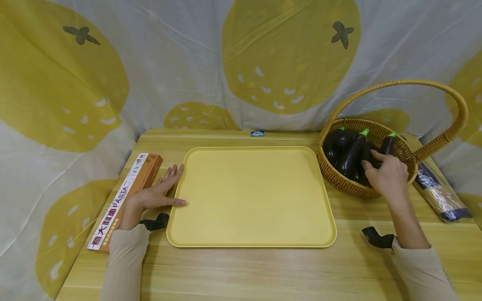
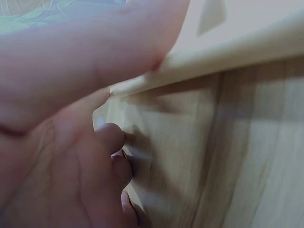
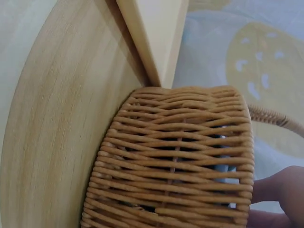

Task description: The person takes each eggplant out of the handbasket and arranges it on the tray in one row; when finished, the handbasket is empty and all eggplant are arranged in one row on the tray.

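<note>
A yellow rectangular tray (image 1: 250, 196) lies flat on the wooden table. At its left edge rests my left hand (image 1: 160, 194), fingers spread, with the thumb over the rim. The left wrist view shows that thumb (image 2: 137, 47) touching the tray rim (image 2: 199, 64), the other fingers lower beside it. On the right stands a wicker basket (image 1: 342, 182) with several dark purple eggplants (image 1: 352, 156) with green stem ends. My right hand (image 1: 389, 173) reaches over its near rim and pinches an eggplant between thumb and index finger; the other fingertips are hidden. Basket weave (image 3: 171, 161) fills much of the right wrist view.
A pasta box (image 1: 126, 200) lies at the left, beside the left forearm. A small blue-green packet (image 1: 257, 133) sits behind the tray. Right of the basket lies a clear plastic package (image 1: 440, 192). The tall basket handle (image 1: 406, 82) arches upward; a patterned cloth (image 1: 180, 62) hangs behind.
</note>
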Available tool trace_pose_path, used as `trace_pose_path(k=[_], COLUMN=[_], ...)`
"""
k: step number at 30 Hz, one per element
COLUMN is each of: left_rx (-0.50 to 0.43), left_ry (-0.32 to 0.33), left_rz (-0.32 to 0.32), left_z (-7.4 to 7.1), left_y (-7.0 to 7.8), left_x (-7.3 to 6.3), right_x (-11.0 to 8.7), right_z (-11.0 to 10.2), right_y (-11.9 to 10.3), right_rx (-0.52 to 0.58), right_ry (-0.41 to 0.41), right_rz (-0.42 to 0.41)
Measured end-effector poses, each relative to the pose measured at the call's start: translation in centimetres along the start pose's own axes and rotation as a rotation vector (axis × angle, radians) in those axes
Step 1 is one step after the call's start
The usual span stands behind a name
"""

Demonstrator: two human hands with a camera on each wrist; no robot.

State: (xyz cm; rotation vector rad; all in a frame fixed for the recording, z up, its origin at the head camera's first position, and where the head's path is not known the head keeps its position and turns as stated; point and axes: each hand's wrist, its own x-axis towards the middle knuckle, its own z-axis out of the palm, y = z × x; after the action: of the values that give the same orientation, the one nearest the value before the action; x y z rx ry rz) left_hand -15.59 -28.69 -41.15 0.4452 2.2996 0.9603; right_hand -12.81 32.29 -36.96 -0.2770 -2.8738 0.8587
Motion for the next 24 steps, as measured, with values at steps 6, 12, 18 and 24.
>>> trace_pose_path(k=[6,12,18,24], left_rx=[-0.009,-0.014,-0.012,-0.017], left_ry=[0.000,-0.006,-0.002,0.001], left_rz=[0.015,0.017,0.014,0.012], left_z=[0.0,0.0,0.0,0.0], left_y=[-0.1,-0.1,-0.2,-0.1], left_x=[-0.1,-0.1,-0.1,0.0], right_x=[-0.3,-0.8,-1.6,-2.9], right_z=[-0.7,-1.5,-2.3,-3.0], right_y=[0.6,0.5,-0.3,-1.3], right_rx=[0.078,0.119,0.090,0.108], right_ry=[0.024,0.083,0.113,0.095], right_rz=[0.036,0.036,0.064,0.048])
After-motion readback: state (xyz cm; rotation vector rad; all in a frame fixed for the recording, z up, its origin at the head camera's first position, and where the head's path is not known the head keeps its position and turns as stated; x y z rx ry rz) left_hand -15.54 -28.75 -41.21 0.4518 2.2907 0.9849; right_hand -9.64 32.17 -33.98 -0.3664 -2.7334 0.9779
